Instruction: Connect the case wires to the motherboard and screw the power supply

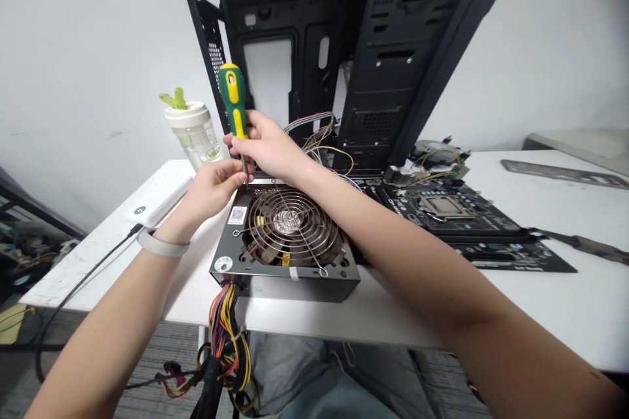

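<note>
The power supply [304, 285] lies on the white table [393, 321], close to the near edge, with its fan side up. It is a black, box-shaped unit, slightly shiny. On its top there is a round wire grille [286, 222] of metal rings, and through it yellow pieces are visible. A square code label [238, 215] and a round white sticker [223, 264] are on its left part. Many coloured cables [228, 321] come out of the front and hang down. The person's right hand [268, 147] holds a green and yellow screwdriver [233, 98], almost upright, at the far left corner. The left hand [216, 186] has its fingertips narrow beside the lower shaft; whether they pinch it, one cannot tell.
</note>
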`<state>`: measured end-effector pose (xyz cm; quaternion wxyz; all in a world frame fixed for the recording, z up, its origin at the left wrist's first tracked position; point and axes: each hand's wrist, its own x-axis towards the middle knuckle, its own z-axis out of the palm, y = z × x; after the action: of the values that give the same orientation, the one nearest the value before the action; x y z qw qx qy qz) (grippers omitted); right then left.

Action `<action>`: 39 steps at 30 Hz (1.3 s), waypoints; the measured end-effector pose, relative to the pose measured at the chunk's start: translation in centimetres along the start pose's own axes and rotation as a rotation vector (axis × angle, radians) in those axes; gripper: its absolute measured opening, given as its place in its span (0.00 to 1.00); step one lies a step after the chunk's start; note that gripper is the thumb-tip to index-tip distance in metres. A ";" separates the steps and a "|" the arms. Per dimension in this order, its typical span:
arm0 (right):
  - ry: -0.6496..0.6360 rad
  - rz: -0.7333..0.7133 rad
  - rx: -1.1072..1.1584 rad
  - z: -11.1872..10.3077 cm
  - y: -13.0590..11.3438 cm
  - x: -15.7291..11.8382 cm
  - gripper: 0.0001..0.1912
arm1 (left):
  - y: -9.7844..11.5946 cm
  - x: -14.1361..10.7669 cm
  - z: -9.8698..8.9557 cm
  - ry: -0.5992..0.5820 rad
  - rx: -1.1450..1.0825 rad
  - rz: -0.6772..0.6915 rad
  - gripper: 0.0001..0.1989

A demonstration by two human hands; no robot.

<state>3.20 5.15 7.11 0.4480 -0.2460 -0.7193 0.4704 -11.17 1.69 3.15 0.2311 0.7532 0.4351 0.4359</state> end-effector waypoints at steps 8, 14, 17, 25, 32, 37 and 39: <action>0.070 -0.110 -0.138 -0.5 0.3 0.0 0.13 | -0.4 0.2 0.8 0.041 -0.124 -0.001 0.19; 0.102 -0.091 -0.230 -0.5 0.3 -0.1 0.12 | -0.4 0.2 0.7 0.027 -0.072 -0.074 0.17; 0.035 -0.112 -0.065 -0.3 0.3 0.0 0.06 | -0.2 0.2 0.2 -0.006 -0.045 -0.045 0.16; 0.023 -0.053 0.035 -0.2 0.3 0.1 0.13 | -0.2 0.0 -0.2 -0.086 -0.024 -0.012 0.19; 0.026 -0.130 -0.138 -0.5 0.7 0.2 0.08 | -1.0 0.2 0.7 0.022 -0.187 -0.031 0.19; 0.068 -0.143 -0.207 -0.3 0.9 0.3 0.13 | -1.5 0.6 0.7 0.033 -0.205 -0.033 0.21; 0.068 -0.143 -0.184 -0.3 0.9 0.3 0.13 | -1.3 0.6 0.5 0.011 -0.199 -0.030 0.20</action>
<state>3.26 5.87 6.44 0.4801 -0.2501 -0.7595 0.3607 -11.18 2.87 2.19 0.3090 0.7173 0.4022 0.4778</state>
